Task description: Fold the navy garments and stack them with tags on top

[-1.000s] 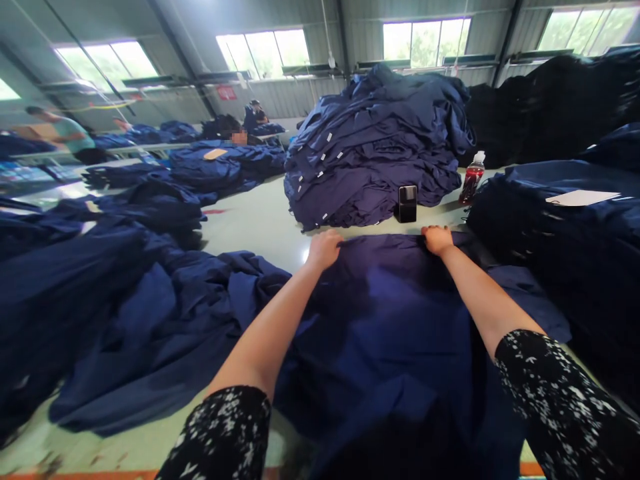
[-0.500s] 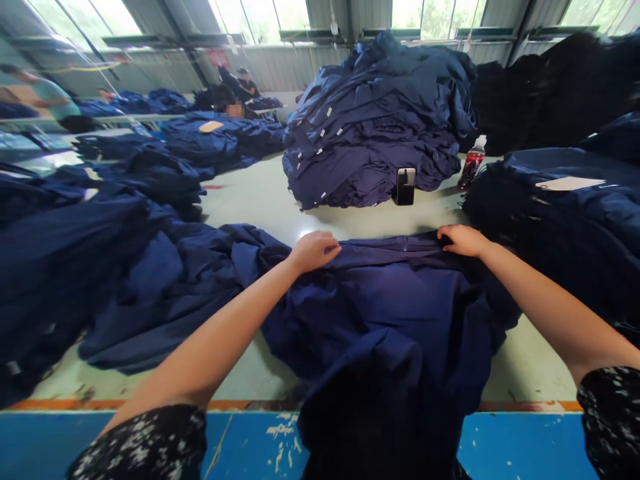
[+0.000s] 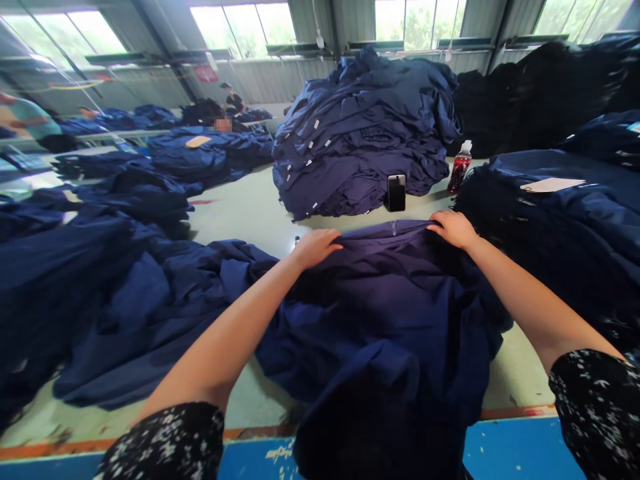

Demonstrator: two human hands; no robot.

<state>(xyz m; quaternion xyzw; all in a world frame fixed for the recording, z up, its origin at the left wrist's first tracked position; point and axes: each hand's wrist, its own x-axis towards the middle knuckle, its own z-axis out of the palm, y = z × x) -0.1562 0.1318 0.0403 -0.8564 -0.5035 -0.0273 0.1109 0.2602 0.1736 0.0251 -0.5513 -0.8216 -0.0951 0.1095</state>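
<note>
My black sleeves [image 3: 165,443] with small white print, worn short.
Behind my left hand [image 3: 316,248], beyond the bare forearm [image 3: 245,320], the black cloth carries scattered white marks, similar to little flowers or leaves. Behind my right hand [image 3: 454,229] it is the same pattern; both sleeves end well back from the fingers.

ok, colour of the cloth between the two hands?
The cloth is dark navy blue; the head view shows it best.

A phone [image 3: 397,193] stands near a red-filled bottle [image 3: 459,172].
</note>
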